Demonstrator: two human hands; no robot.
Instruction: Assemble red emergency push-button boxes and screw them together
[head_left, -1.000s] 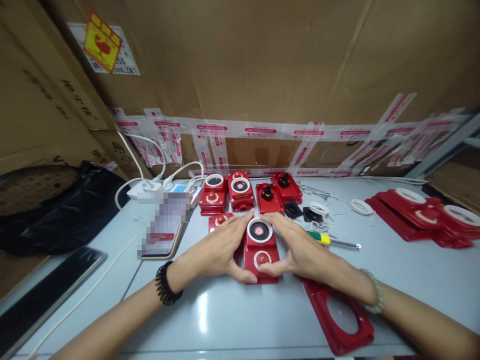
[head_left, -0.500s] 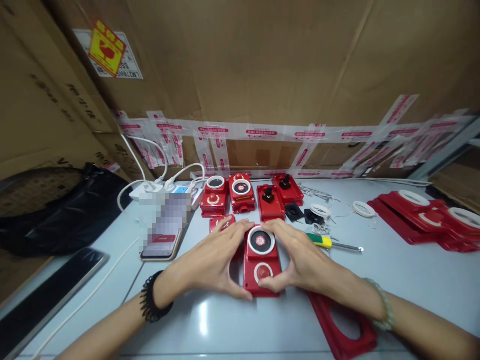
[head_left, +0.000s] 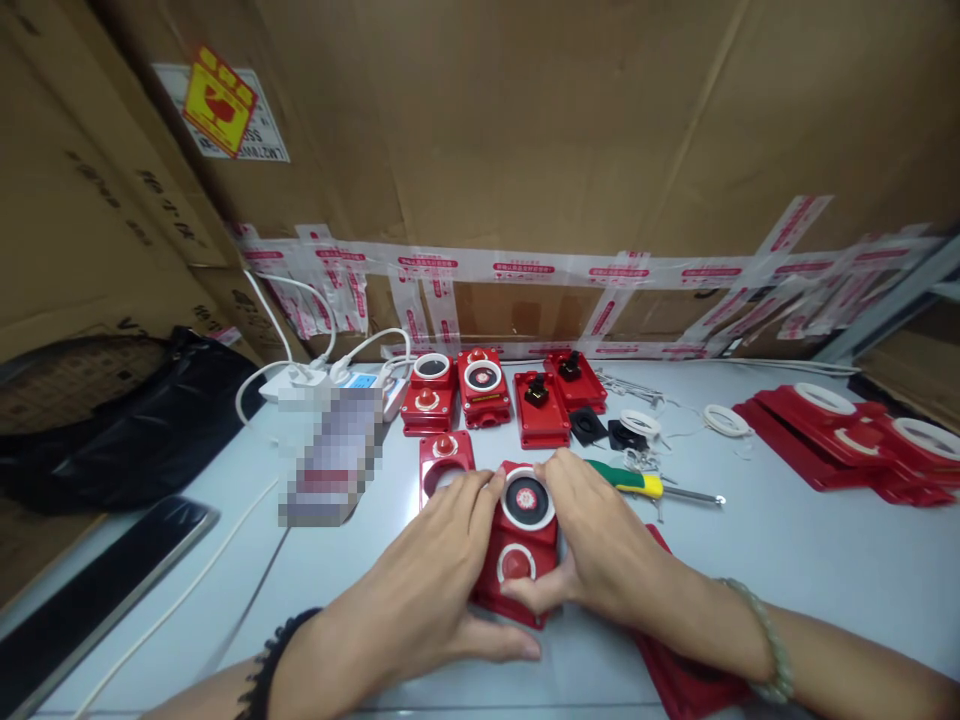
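Observation:
Between my hands on the table lies a red push-button box (head_left: 523,543), with a white ring round a black disc and a domed red button in a white collar. My left hand (head_left: 424,570) is along its left side, fingers at the upper left edge and thumb stretched out below. My right hand (head_left: 611,550) grips the right side, its thumb beside the red button. Partly behind my left fingers is a red cover (head_left: 445,455) with a button and a round opening. A red frame part (head_left: 675,660) lies under my right forearm, partly hidden.
Farther back are two red boxes with rings (head_left: 484,388), two open red bases (head_left: 541,420), black square parts (head_left: 588,426) and white rings (head_left: 726,420). A green-yellow screwdriver (head_left: 637,483) lies right of my hands. At left are a phone (head_left: 337,455) and a power strip (head_left: 296,382).
The red box has moved slightly toward me and turned a little, its lower end swinging left. My left hand has come nearer and lower, uncovering more of the red cover behind it.

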